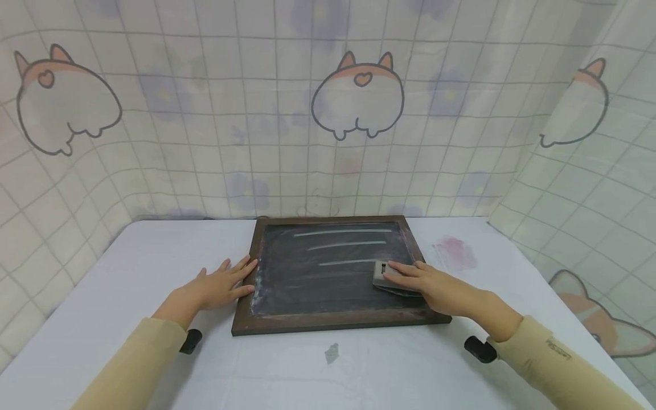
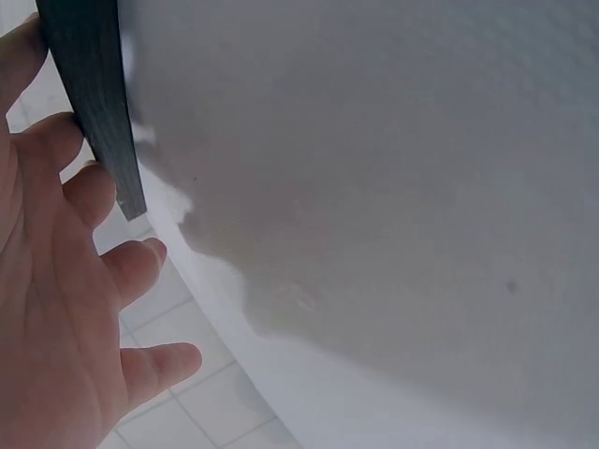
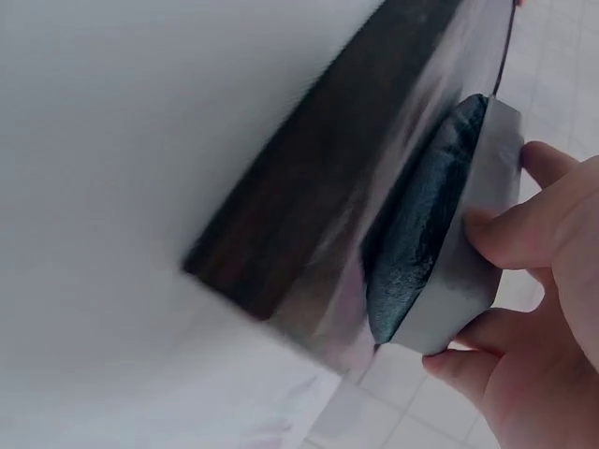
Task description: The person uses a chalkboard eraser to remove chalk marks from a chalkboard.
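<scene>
A chalkboard [image 1: 307, 296] with a brown wooden frame lies on the white table. Three pale chalk strokes run across its upper half, and faint chalk smears show lower down. My right hand [image 1: 435, 285] grips a grey chalkboard eraser [image 1: 380, 274] near the board's right side. In the right wrist view, the eraser's dark felt pad [image 3: 426, 224] faces the board, and fingers and thumb hold its grey back. My left hand [image 1: 217, 286] rests with spread, straight fingers on the frame's left side. In the left wrist view, its fingertips touch the dark frame edge [image 2: 98, 103].
A pink smudge [image 1: 456, 252] marks the table [image 1: 287, 376] right of the board. A small grey patch [image 1: 332, 353] shows in front of it. Behind and beside the table hangs a white gridded curtain [image 1: 277, 142] with cartoon animals.
</scene>
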